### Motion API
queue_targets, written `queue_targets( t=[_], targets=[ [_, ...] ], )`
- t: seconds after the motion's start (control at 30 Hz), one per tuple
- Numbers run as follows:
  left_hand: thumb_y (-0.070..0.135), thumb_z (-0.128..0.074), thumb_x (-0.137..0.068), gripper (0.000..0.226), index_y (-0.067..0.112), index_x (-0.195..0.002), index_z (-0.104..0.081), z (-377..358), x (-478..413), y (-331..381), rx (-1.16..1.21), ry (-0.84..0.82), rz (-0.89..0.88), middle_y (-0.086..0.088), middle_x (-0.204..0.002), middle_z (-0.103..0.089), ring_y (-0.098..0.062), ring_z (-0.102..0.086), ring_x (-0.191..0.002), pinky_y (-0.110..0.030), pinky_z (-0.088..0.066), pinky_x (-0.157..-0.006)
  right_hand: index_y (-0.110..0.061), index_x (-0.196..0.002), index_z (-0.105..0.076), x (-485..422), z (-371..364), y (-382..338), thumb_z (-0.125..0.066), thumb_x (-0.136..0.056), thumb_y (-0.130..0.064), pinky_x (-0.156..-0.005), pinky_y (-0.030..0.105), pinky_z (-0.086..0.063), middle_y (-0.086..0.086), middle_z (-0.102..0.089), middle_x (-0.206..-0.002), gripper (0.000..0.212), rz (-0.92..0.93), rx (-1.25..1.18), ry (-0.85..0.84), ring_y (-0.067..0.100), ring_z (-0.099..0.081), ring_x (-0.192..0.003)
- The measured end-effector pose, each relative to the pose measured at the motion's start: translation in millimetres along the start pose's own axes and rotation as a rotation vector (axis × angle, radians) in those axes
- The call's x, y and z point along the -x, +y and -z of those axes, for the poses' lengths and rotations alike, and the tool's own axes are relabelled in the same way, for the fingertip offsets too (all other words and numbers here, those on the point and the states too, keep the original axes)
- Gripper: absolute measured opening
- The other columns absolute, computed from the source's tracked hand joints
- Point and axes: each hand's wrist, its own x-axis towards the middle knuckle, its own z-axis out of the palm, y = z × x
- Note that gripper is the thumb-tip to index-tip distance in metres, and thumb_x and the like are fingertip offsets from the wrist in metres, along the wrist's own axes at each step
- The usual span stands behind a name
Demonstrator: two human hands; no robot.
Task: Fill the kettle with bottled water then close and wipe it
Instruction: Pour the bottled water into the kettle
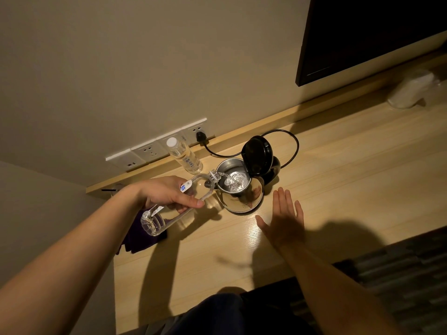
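Clear, thin plastic makes up the water bottle (174,209) that is gripped around its middle by the left hand (167,193), fingers and thumb wrapped shut on it, and it is tipped so that its open neck sits just over the rim of the kettle (238,187). A stream of water is seen falling into the steel interior, where a shallow, bubbling pool has gathered. Such a bottle is judged to be light and soft-walled, likely to buckle and surge if squeezed hard, so a moderate hold at mid-body, as shown, seems best. The kettle is polished stainless steel with a mirror-like wall, a black hinged lid (257,153) standing upright, and a black cord (287,146) run to a wall socket (197,131). It is placed on the pale wooden desk (338,177) near the back ledge, and is judged to become heavier as it fills; its smooth wall would be slippery, so the handle, which cannot be made out clearly, would be the place to lift it. The right hand (284,218) is held flat and open, empty, just beside the kettle. A second, capped bottle (185,157) stands upright behind, and a dark purple cloth (140,240) lies under the tilted bottle at the desk's left edge.
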Motion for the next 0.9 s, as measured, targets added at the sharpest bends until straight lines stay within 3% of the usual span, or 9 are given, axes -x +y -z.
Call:
queue_targets(
  t=[0.17, 0.9],
  targets=[
    [0.046, -0.089, -0.068, 0.026, 0.026, -0.077, -0.076, -1, 1, 0, 0.009, 0.005, 0.009, -0.01, -0.074, -0.061, -0.018, -0.054, -0.061, -0.028, -0.043, -0.059, -0.008, -0.158, -0.034, -1, -1, 0, -0.054, -0.086, -0.072, -0.123, 0.053, -0.03, 0.012, -0.032, -0.168, 0.099, 0.002, -0.007, 0.005, 0.027, -0.03, -0.156],
    [0.032, -0.079, -0.078, 0.012, 0.023, -0.074, -0.072, 0, 3, 10, -0.025, 0.019, 0.028, -0.005, -0.067, -0.063, -0.014, -0.056, -0.054, -0.022, -0.044, -0.053, -0.009, -0.159, -0.033, -1, -3, 2, -0.051, -0.087, -0.074, -0.124, 0.052, -0.029, 0.012, -0.032, -0.169, 0.099, 0.007, 0.008, -0.003, 0.027, -0.028, -0.157]
  ],
)
